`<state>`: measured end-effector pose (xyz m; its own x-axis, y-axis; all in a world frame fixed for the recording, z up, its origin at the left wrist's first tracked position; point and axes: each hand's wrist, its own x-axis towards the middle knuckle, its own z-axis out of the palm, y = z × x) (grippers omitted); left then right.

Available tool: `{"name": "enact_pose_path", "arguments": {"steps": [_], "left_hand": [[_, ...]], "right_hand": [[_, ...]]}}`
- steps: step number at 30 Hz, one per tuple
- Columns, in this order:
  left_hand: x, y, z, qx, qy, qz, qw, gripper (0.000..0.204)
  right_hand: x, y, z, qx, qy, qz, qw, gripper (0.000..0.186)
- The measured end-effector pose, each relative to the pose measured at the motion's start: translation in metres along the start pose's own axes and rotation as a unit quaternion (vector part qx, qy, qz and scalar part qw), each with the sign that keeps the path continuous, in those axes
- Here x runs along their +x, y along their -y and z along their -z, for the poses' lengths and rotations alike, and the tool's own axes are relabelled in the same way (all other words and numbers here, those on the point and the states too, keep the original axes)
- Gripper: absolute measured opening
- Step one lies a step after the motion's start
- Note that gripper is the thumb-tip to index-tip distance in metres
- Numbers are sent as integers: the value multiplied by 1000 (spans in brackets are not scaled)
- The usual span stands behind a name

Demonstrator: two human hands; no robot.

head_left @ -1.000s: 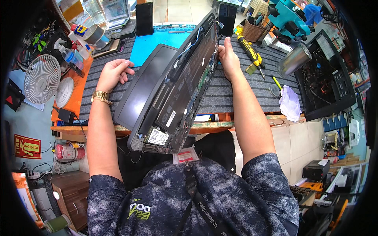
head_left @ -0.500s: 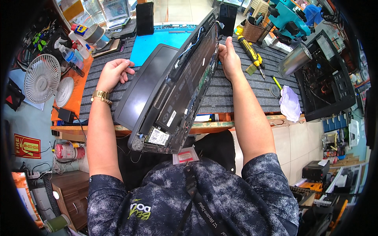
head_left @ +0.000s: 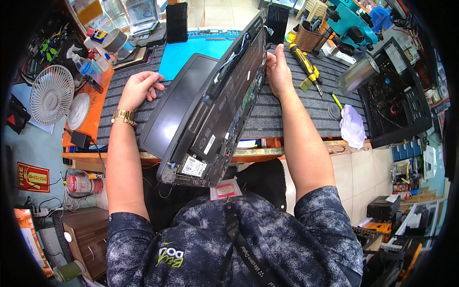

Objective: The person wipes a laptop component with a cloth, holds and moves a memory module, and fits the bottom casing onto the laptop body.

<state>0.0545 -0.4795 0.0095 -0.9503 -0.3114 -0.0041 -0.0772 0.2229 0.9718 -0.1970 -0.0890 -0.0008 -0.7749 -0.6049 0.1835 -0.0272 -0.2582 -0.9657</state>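
An opened laptop (head_left: 217,112) without its bottom cover stands tilted on its edge over the bench front. Its long black battery (head_left: 224,105), a green circuit board and a small white-labelled module (head_left: 193,166) are exposed. The laptop's dark screen (head_left: 177,110) is folded out to the left. My right hand (head_left: 279,74) holds the laptop's far right edge, thumb up, with its other fingers partly hidden behind. Left of the screen, my left hand (head_left: 142,90) is closed with thumb and forefinger together. Whatever it may pinch is too small to make out.
A grey striped mat (head_left: 267,115) and a blue mat (head_left: 184,57) cover the bench. To the right lie a yellow-black electric screwdriver (head_left: 305,62), crumpled paper (head_left: 353,126), a metal cylinder (head_left: 358,72) and an open computer case (head_left: 397,95). A white fan (head_left: 51,93) is on the left.
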Motion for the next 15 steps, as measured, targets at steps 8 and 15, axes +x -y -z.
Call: {"name": "enact_pose_path", "arguments": {"steps": [8,15], "left_hand": [[-1,-1,-1,4,1,0,1000,31],[1,0,-1,13,6,0,1000,32]], "right_hand": [[8,-11,7,23,20,1,1000,104],[7,-7,5,18,14,-4,1000,105]]}}
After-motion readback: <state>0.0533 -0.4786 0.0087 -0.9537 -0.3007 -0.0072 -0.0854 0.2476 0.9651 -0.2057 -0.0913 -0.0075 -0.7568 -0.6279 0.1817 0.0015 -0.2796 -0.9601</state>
